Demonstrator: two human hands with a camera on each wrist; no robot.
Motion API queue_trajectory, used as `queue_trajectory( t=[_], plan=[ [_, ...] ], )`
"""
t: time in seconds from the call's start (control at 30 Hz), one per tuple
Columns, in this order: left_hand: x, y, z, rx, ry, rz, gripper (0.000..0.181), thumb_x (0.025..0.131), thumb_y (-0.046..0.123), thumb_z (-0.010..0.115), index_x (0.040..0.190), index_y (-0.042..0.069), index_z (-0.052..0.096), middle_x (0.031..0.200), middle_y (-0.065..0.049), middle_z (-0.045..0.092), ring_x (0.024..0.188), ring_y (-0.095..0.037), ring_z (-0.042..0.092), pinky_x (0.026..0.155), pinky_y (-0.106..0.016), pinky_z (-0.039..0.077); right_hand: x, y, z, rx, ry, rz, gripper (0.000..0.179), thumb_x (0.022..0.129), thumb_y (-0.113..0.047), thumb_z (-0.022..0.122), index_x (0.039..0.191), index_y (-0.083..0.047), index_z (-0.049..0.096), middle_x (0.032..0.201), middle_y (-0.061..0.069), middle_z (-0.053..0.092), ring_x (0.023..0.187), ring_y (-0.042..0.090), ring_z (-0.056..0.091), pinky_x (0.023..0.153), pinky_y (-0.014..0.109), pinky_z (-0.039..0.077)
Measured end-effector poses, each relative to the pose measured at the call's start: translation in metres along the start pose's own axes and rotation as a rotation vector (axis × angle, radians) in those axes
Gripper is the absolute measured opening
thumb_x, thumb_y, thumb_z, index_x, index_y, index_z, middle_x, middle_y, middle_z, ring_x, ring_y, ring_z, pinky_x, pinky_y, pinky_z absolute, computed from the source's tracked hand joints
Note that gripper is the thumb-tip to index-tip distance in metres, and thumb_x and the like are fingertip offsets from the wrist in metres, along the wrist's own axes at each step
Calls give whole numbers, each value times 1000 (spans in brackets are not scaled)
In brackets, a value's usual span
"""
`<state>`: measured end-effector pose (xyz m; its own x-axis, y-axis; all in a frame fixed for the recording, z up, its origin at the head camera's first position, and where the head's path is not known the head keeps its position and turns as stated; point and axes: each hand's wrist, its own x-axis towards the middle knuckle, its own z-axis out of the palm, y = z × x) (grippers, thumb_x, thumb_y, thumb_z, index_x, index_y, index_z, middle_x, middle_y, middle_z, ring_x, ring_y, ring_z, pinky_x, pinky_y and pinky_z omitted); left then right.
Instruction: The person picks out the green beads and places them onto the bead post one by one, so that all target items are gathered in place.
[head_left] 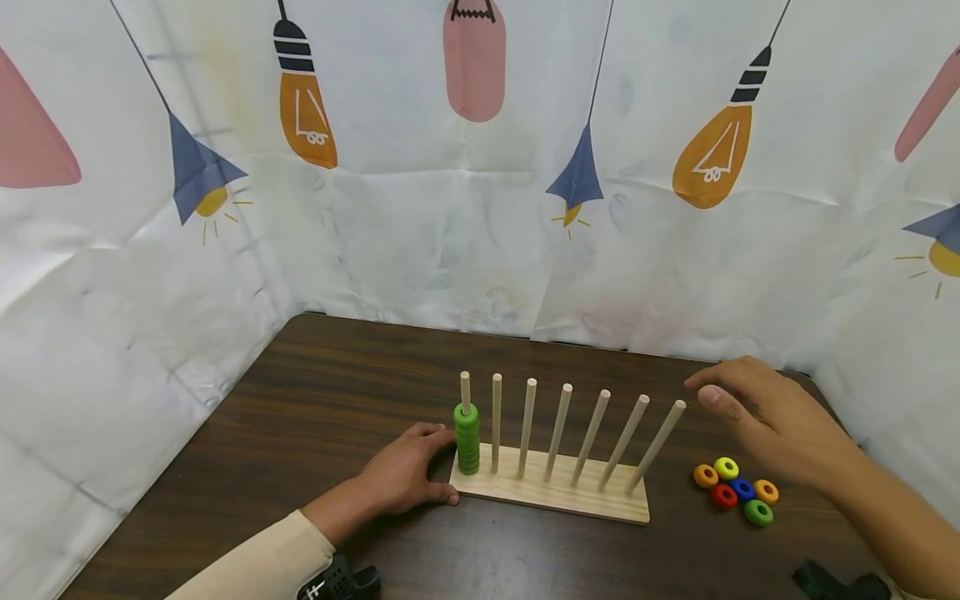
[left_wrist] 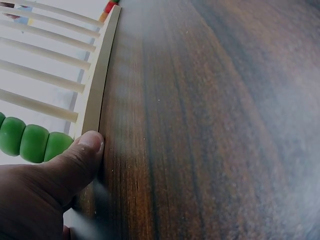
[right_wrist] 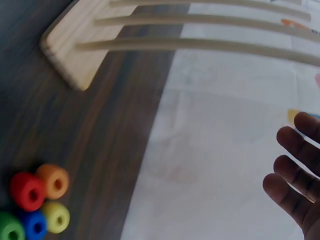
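Observation:
A wooden peg stand [head_left: 551, 487] with a row of several upright dowels stands on the table. Green beads [head_left: 467, 440] are stacked on its leftmost dowel. My left hand [head_left: 405, 471] grips the left end of the base, its thumb along the front edge; in the left wrist view the thumb [left_wrist: 82, 155] lies against the base beside the green beads. My right hand [head_left: 780, 421] is in the air to the right of the last dowel, holding nothing. In the right wrist view its fingers [right_wrist: 295, 150] are spread apart.
Loose beads lie in a cluster right of the stand: a red bead [head_left: 723, 497], a blue bead [head_left: 733, 484], a yellow bead [head_left: 726, 461], a green bead [head_left: 758, 520] and two orange ones. A printed white sheet [head_left: 420, 242] hangs behind the dark wooden table [head_left: 300, 417].

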<state>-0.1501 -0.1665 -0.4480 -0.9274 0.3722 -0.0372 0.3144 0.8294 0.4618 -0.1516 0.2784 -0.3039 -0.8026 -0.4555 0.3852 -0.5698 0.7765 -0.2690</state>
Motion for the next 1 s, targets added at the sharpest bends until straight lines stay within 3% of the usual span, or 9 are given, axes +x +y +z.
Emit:
queue_trajectory(
  t=[0.33,0.53,0.77,1.0],
  plan=[
    [0,1,-1,1,6,8,80,74,44,93,141,14,60,144,-21,52,128,-42,54,94,-58,50,-36,33,6,-6,-19,109,19,105,-17,60,119,-23,70,115,-1,66,97,3,54,74,25,46],
    [-1,1,-1,-1,7,11,80,74,43,93,141,14,61,144,-22,52,129,-42,54,94,-58,50,-55,44,12,-21,-122,252,22,105,-29,62,118,-14,71,116,7,68,96,23,61,69,34,50],
    [-1,1,0,-7,-2,6,80,75,44,92,142,15,60,145,-21,51,129,-42,53,94,-59,50,-81,59,20,-30,-200,410,40,101,-42,67,120,-7,70,113,11,67,69,5,53,57,29,44],
    [-1,0,-1,-8,0,17,80,75,44,92,142,15,60,145,-21,51,130,-41,53,94,-58,50,-100,75,33,-27,-269,488,46,97,-44,71,119,-3,70,113,16,69,67,9,59,56,31,48]
  ],
)
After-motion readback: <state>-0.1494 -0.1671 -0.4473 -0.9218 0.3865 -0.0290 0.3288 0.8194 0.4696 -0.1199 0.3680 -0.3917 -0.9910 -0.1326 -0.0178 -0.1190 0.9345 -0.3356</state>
